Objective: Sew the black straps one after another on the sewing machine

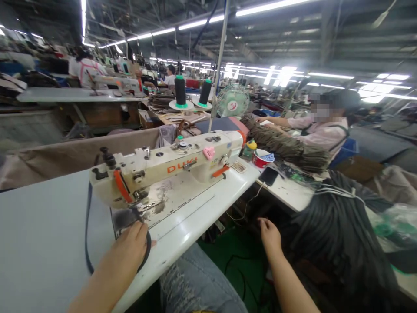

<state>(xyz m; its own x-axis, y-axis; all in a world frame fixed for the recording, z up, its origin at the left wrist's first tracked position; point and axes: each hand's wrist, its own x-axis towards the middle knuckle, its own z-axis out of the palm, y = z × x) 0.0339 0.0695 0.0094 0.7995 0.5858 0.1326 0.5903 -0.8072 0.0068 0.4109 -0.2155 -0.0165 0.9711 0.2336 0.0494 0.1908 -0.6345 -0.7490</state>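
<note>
A cream sewing machine [182, 167] stands on a white table, its needle end toward the left. Beside the presser foot, my left hand [132, 241] is closed on a dark strap [88, 230]. The strap curves in a loop left of the machine head and shows again at the right of the hand. Out past the table's front edge, my right hand [271, 234] hangs in the air above my lap's right side. Its fingers are curled with thumb and forefinger together, and anything between them is too small to make out. Nearest to it is the bundle of dark strips [339, 230].
A side table holds a phone [269, 177] with a white cable, a red-and-white bowl [261, 158] and a stack of brownish pieces [286, 143]. A co-worker [325, 126] sits behind it. Thread cones [180, 91] and a green fan [232, 101] stand behind the machine.
</note>
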